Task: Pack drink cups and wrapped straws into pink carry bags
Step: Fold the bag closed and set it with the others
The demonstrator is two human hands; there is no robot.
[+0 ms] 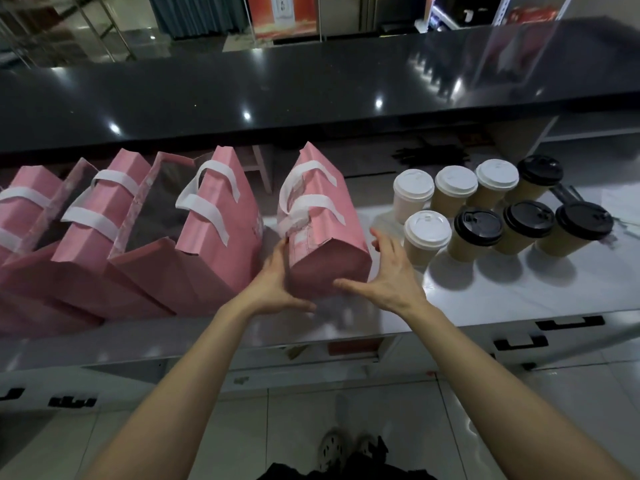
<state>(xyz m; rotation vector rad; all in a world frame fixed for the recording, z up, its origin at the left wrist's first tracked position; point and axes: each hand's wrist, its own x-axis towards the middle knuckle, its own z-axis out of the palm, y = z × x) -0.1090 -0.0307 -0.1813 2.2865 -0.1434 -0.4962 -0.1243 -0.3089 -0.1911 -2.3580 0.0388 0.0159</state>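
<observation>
Between my spread fingers stands 1 closed pink bag (323, 216); left hand (277, 282) touches its side, right hand (384, 271) hovers apart. 3 or 4 bags (214, 237) left of them seem packed; 8 cups (512, 209) wait right

Glossy black counter (311, 95), steel worktop (519, 292), tiled floor (277, 427).

A pale, glossy worktop (519, 292) carries everything. Between the two hands (277, 282) stands one pink bag (322, 237); a row of pink bags (138, 244) stands left of them, and eight lidded cups (498, 209) cluster right of the right hand (384, 271).
</observation>
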